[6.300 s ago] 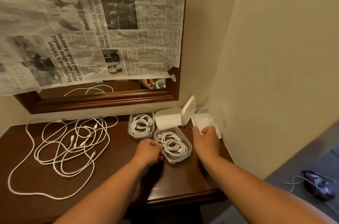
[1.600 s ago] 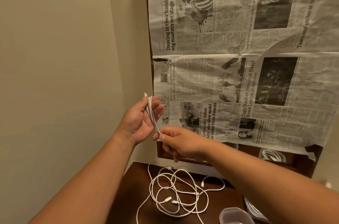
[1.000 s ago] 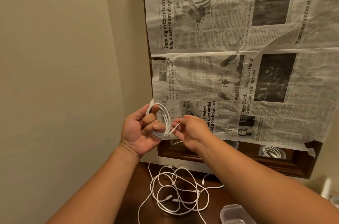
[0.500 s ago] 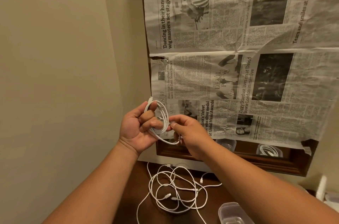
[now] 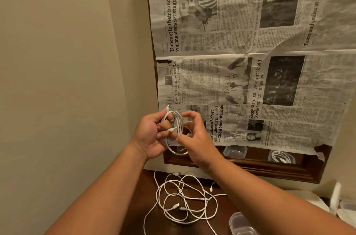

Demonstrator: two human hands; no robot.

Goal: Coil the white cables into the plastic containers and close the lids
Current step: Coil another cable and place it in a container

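I hold a coiled white cable up in front of the wall. My left hand grips the coil's left side, one plug sticking up above the fingers. My right hand pinches the coil's right side from the front. Below, a tangle of loose white cables lies on the dark wooden table. An empty clear plastic container sits at the bottom edge, partly behind my right forearm.
Newspaper covers a wood-framed mirror on the wall; its bare lower strip reflects containers and cable. A beige wall closes the left side. White lids and containers show at the far right.
The cable went from straight strands pinched in my left hand to a round coil held by both hands. My right hand moved up onto the coil. The view shifted slightly.
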